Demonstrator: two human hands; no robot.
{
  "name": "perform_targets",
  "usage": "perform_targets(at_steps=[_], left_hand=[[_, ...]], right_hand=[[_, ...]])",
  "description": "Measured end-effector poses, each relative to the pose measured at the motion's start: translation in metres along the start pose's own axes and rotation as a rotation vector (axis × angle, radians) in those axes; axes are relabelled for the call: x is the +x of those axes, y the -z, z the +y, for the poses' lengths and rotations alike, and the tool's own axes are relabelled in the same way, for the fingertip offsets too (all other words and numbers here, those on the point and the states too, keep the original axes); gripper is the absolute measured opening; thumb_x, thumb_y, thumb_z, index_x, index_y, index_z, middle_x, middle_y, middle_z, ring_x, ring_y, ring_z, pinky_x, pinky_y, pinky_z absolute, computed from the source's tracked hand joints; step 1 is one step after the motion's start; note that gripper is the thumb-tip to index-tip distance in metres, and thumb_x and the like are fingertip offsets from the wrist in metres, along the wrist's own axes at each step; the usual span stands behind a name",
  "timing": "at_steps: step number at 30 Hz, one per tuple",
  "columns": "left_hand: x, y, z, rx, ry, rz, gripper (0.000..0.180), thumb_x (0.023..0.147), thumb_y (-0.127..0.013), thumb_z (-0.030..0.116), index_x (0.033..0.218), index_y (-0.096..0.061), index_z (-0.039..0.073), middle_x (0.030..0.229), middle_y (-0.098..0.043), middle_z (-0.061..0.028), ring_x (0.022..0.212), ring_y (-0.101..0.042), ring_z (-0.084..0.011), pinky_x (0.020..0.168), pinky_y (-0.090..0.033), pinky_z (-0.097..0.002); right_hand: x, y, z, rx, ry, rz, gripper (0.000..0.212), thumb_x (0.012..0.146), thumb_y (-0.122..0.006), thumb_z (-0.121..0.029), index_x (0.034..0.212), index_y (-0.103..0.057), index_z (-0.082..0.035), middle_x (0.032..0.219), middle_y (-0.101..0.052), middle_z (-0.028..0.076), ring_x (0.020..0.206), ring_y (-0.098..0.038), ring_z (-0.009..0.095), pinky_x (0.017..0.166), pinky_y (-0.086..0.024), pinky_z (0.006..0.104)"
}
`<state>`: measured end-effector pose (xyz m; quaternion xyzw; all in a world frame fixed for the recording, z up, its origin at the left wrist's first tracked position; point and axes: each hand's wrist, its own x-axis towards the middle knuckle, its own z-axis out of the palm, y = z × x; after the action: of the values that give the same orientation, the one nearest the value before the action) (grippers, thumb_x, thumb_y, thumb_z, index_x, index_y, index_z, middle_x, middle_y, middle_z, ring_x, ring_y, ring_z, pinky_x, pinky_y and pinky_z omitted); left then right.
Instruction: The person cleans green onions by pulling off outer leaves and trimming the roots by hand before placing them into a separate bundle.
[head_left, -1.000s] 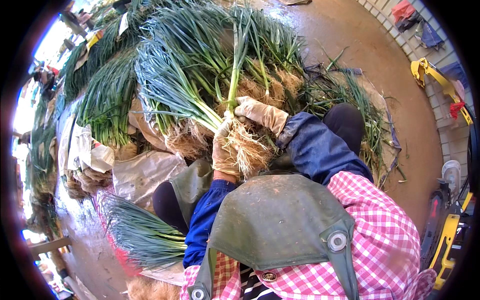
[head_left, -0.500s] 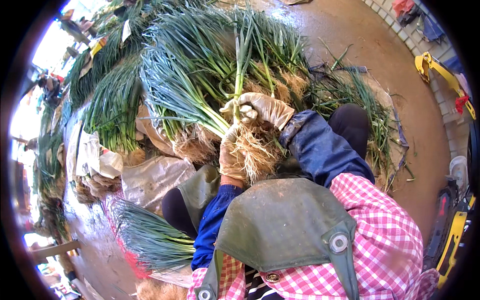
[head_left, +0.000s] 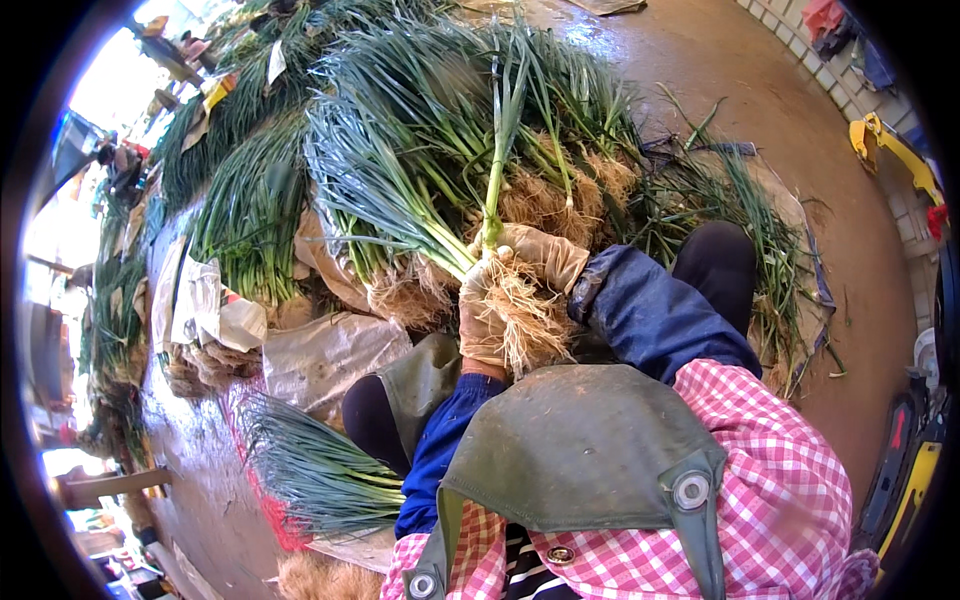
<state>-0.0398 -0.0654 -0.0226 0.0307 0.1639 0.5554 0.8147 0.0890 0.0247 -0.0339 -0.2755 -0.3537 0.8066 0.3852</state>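
Note:
My left hand (head_left: 481,330), in a soiled pale glove, is closed around a bunch of green onions (head_left: 440,238). Their pale, stringy roots (head_left: 527,318) spill over the palm, and the blue-green leaves fan out to the upper left. One thicker green onion (head_left: 493,195) stands upright above the bunch. My right hand (head_left: 548,254), gloved too, is closed around its lower stalk just above the roots; its fingertips are partly hidden. A large heap of green onions (head_left: 400,110), roots toward me, lies just beyond both hands.
Loose leaves and trimmings (head_left: 745,225) lie on a sheet at right. A bundle of green onions (head_left: 315,470) rests by my left knee, near a pale sack (head_left: 335,360). More bundles (head_left: 250,220) lie at far left. A yellow-handled tool (head_left: 895,155) is by the tiled wall.
My right hand has slid down the upright stalk to just above the roots. The whole view has shifted slightly; my left hand keeps its grip on the bunch.

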Motion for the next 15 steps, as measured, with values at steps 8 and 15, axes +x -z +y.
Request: perform_targets(at_steps=[8, 15], left_hand=[[0.007, 0.004, -0.002, 0.042, -0.02, 0.028, 0.034, 0.095, -0.05, 0.017, 0.124, -0.053, 0.0, 0.11, -0.063, -0.011, 0.092, -0.062, -0.0178, 0.075, -0.054, -0.028], [0.001, -0.007, 0.008, 0.026, 0.022, -0.084, 0.034, 0.096, -0.05, 0.017, 0.125, -0.052, 0.0, 0.11, -0.063, -0.011, 0.091, -0.062, -0.0178, 0.075, -0.054, -0.0279]], right_hand=[[0.012, 0.031, 0.01, -0.489, 0.11, -0.022, 0.019, 0.086, -0.063, -0.003, 0.105, -0.064, -0.002, 0.089, -0.064, 0.003, 0.079, -0.06, 0.013, 0.076, -0.052, 0.0259], [-0.023, 0.025, -0.033, -0.875, -0.289, 0.305, 0.015, 0.09, -0.06, -0.013, 0.103, -0.063, -0.008, 0.089, -0.067, 0.01, 0.067, -0.063, 0.013, 0.057, -0.052, 0.0268]])
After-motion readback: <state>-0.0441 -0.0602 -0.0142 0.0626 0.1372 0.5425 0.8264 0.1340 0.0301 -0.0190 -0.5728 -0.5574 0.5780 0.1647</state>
